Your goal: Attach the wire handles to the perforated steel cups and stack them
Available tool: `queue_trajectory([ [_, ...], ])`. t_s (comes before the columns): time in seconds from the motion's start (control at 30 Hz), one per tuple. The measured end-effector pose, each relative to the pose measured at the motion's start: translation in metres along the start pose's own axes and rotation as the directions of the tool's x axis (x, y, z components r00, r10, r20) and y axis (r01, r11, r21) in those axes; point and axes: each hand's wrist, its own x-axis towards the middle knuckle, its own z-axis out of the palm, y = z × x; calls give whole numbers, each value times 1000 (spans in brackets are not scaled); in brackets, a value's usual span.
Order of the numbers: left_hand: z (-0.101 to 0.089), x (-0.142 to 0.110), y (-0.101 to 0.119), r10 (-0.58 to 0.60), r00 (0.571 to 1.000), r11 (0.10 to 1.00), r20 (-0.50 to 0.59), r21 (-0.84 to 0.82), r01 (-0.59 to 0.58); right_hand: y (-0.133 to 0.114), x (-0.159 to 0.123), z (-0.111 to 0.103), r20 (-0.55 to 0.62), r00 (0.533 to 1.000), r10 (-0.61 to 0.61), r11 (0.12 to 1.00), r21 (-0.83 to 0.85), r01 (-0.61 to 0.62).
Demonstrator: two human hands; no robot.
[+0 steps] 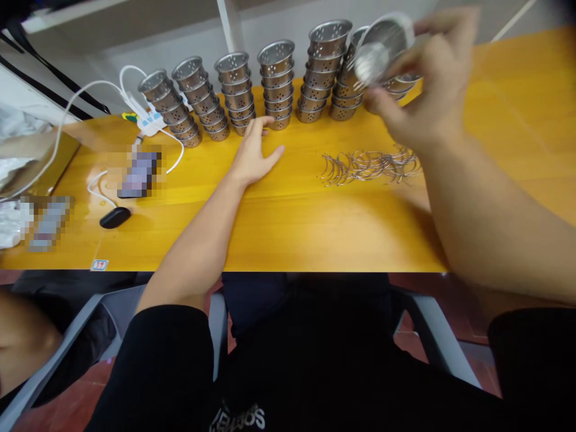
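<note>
My right hand [432, 90] is raised at the back right, its fingers closed around a perforated metal cup [390, 37]. The cup is tilted and blurred, so its inside is hard to make out. On the table, my left hand [258, 153] lies with fingers apart, holding nothing, close to the foot of a stack of perforated metal cups [276, 84]. Several similar stacks, such as this one [318, 72], stand in a row along the back. A loose heap of thin curved metal wires [369, 166] lies between my hands, nearer the right one.
At left on the yellow table [288, 234] are a phone [140, 174], a black mouse-shaped object [115, 217] and a white power strip [151, 122] with cables. Another blurred device [49, 223] lies farther left. A person's bare limb [27, 336] shows at the lower left.
</note>
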Motion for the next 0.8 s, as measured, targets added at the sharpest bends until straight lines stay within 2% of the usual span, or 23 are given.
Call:
queue_trajectory([
  [0.07, 11, -1, 6, 69, 996, 997, 58, -43, -67, -27, -2, 4, 249, 966, -64, 986, 164, 23],
  [0.13, 23, -1, 12, 149, 985, 988, 92, -65, -143, -48, -4, 16, 394, 905, -160, 959, 277, 49],
  [0.2, 35, -1, 16, 199, 974, 979, 109, -66, -193, -62, -8, 30, 463, 865, -191, 948, 315, 41],
  [0.33, 51, 2, 8, 197, 974, 976, 109, -112, -185, -74, -12, 40, 574, 813, -101, 953, 290, -87],
  [0.43, 52, 3, -1, 170, 983, 975, 68, -158, -157, -66, -10, 31, 569, 822, -12, 956, 247, -157],
  [0.5, 46, 3, -1, 131, 991, 978, 39, -167, -123, -54, -6, 23, 578, 814, 58, 976, 138, -168],
  [0.57, 37, 1, 7, 63, 998, 986, 17, -159, -60, -40, -2, 17, 637, 763, 112, 990, -6, -140],
  [0.7, 20, -3, 28, -93, 996, 989, -5, -114, 92, -19, 3, 15, 775, 597, 208, 978, -173, -116],
  [0.73, 18, -4, 32, -113, 994, 988, -14, -111, 111, -16, 3, 17, 792, 569, 220, 975, -184, -121],
  [0.8, 16, -4, 38, -125, 992, 986, -26, -113, 122, -14, 3, 19, 806, 548, 224, 975, -189, -121],
])
